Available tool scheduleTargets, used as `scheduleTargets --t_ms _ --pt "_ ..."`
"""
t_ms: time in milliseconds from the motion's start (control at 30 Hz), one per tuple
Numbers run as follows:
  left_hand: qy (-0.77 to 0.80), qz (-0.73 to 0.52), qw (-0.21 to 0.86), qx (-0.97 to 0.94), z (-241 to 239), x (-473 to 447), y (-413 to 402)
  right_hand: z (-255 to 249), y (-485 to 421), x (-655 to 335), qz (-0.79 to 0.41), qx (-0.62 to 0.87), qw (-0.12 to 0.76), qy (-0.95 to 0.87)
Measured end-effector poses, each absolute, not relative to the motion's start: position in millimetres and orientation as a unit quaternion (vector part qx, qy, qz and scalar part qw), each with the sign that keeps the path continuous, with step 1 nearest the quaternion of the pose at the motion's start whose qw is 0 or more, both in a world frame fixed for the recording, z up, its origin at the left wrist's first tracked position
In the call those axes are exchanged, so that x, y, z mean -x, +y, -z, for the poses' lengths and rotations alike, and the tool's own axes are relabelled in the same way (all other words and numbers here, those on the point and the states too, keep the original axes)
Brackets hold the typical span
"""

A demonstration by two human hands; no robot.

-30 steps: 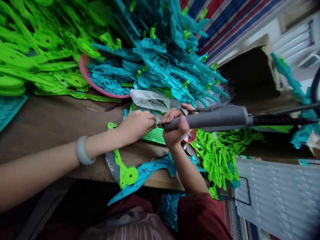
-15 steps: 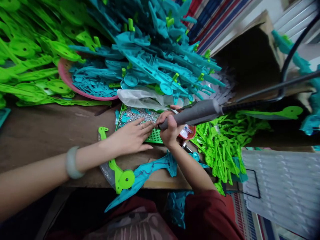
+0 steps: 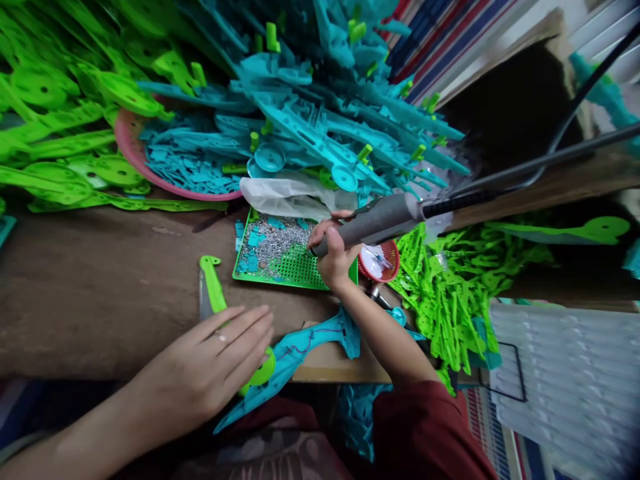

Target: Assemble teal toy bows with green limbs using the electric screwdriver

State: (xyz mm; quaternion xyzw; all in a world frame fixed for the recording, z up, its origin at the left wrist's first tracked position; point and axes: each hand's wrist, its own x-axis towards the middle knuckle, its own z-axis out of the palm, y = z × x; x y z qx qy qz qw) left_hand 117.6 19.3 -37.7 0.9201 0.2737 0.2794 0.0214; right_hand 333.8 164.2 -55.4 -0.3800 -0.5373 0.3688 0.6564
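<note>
In the head view, my right hand is wrapped round a grey power screwdriver, held at a slant over a green tray. The tray holds many small screws and little teal pieces. My left hand, palm down with outstretched fingers, lies over a bright green plastic part, hiding its middle; whether it touches the part I cannot tell. A teal plastic part with a thin dark wire lies beside the green one at the table's front edge.
Behind the tray rise heaps of teal parts and green parts, with a pink basin of small teal pieces between. To the right are a red basket, more green pieces and an open cardboard box.
My left hand has moved from the screw tray back toward me, over the green part. My right hand still holds the power screwdriver above the tray.
</note>
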Motion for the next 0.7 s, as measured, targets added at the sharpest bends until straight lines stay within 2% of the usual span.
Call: scheduleTargets --t_ms 100,267,367,500,700 --pt "0.266 -0.309 0.077 -0.910 49.4 -93.0 -4.5 55.6 164.3 -333.4 -0.369 0.377 0.657 -0.538" --pt "0.243 -0.273 0.100 -0.926 71.3 -79.5 -22.4 55.0 162.5 -331.8 -0.338 0.427 0.631 -0.553" --pt "0.259 -0.269 0.059 -0.926 82.3 -89.5 -25.6 56.4 162.9 -331.8 -0.325 0.444 0.616 -0.563" --pt "0.283 -0.330 0.013 -0.900 94.6 -109.5 -29.8 51.5 164.4 -330.5 -0.319 0.439 0.621 -0.566" --pt "0.275 -0.372 -0.049 -0.885 99.4 -121.8 -37.8 11.7 126.1 -294.6 -0.309 0.362 0.674 -0.564"
